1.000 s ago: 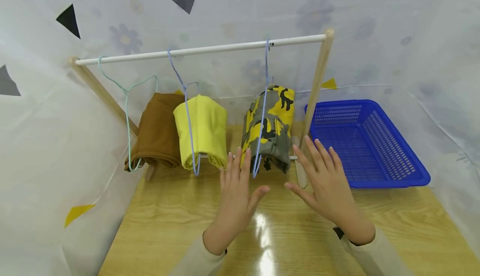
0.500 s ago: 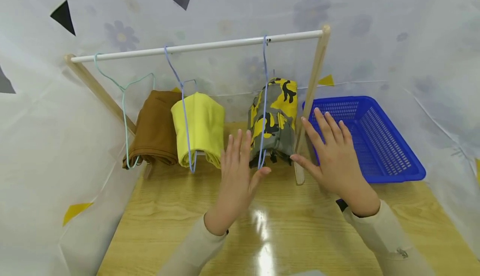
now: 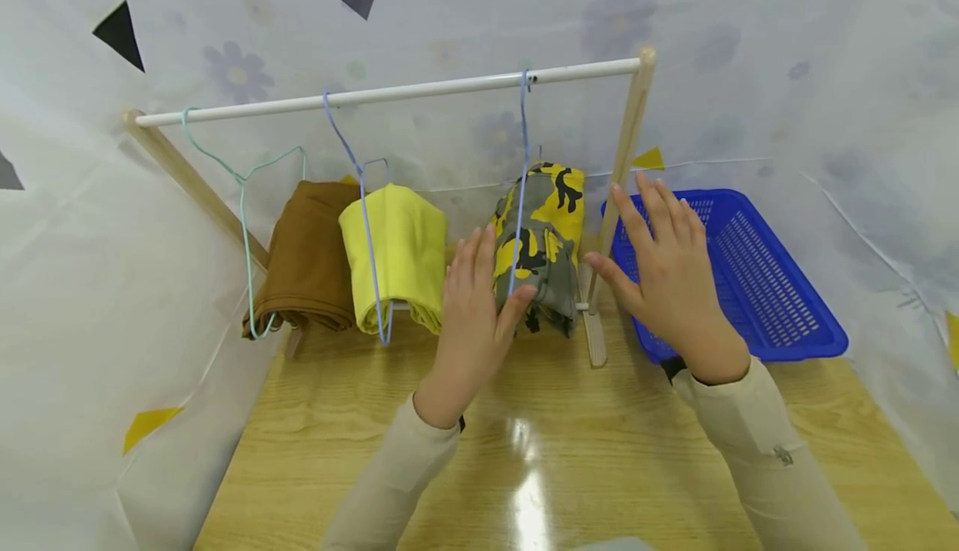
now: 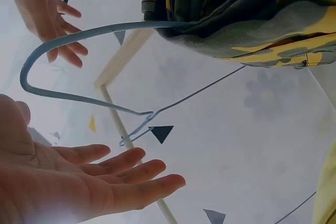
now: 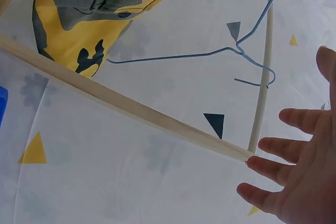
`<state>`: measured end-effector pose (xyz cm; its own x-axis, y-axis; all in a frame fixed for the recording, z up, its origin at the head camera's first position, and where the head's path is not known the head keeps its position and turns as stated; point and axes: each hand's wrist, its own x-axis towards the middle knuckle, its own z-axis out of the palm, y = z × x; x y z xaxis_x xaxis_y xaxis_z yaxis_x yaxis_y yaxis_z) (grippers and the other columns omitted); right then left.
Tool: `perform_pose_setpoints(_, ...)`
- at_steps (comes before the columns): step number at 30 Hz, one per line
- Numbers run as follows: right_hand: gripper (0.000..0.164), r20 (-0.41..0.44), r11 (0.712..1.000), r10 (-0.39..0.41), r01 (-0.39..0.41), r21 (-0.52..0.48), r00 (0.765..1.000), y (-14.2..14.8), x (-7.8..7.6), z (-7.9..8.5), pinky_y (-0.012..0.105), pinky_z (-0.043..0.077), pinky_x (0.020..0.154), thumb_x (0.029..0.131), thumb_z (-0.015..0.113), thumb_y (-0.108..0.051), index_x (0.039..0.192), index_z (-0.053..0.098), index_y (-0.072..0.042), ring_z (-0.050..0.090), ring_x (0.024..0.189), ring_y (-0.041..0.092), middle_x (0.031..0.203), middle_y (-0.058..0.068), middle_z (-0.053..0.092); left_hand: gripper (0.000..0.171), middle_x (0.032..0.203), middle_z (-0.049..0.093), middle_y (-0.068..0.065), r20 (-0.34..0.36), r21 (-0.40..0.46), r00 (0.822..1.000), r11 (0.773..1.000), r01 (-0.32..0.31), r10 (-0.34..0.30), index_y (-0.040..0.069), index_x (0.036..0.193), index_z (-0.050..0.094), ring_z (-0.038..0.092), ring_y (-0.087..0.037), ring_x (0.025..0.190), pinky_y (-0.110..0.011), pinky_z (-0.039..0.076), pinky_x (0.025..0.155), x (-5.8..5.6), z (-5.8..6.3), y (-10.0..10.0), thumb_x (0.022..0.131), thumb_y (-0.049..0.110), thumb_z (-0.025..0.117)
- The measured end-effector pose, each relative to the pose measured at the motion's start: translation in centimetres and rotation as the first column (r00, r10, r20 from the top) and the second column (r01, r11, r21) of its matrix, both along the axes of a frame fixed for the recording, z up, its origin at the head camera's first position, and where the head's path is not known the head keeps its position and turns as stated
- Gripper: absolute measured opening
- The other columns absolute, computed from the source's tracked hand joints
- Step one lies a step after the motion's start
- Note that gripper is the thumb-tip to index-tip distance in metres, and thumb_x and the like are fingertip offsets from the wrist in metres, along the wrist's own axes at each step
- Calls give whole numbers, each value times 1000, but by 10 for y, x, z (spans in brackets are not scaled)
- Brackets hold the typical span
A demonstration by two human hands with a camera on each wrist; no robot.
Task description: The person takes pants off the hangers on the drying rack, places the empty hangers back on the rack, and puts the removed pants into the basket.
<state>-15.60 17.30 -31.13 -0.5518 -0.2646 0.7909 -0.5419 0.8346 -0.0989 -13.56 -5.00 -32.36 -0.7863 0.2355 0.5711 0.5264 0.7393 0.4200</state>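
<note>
On a blue hanger hangs a folded camouflage garment in grey, yellow and black. My left hand, fingers extended, is at its lower left; the wrist views show this hand apart from the cloth and hanger. To the garment's right, my right hand is spread with nothing in it, in front of the rack's right post and the basket's left side. A folded yellow garment hangs on another blue hanger. Farthest left, a folded brown garment hangs on a mint-green hanger.
The hangers hook over a white rail between wooden posts. A blue plastic basket stands right of the rack on the wooden table. Behind is a pale patterned sheet with coloured triangles.
Both hands have risen toward the rack, the right one also shifting a little rightward over the basket's side. The camouflage garment and its hanger have swung slightly right and back.
</note>
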Motion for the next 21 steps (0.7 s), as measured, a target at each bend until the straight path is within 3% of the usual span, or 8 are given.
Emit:
perform_pose_setpoints(9, 62, -48, 999, -1, -2, -50, 999, 1, -20, 23, 56, 25, 95, 91, 38, -48, 137, 30, -7, 28, 124, 37, 140, 17, 27, 75, 135, 32, -18, -68, 36, 998, 999, 7, -5, 7, 141, 15, 31, -30, 124, -47, 27, 100, -22, 6, 4, 88, 60, 18)
perform_pose_setpoints(15, 60, -46, 997, -27, 24, -69, 999, 5, -37, 43, 55, 25, 97, 92, 42, -42, 140, 24, -10, 25, 126, 34, 141, 17, 25, 72, 131, 35, -16, -28, 54, 999, 998, 19, -17, 6, 140, 18, 36, -29, 119, -46, 29, 98, -32, 12, 7, 89, 57, 23)
perform_pose_setpoints(21, 59, -40, 990, -19, 13, -140, 999, 7, -47, 51, 54, 23, 98, 90, 48, -36, 138, 28, -8, 25, 127, 32, 141, 15, 25, 71, 133, 34, -17, 12, 48, 1000, 999, 10, -11, 7, 140, 17, 34, -29, 122, -46, 28, 99, -36, 14, 10, 90, 55, 24)
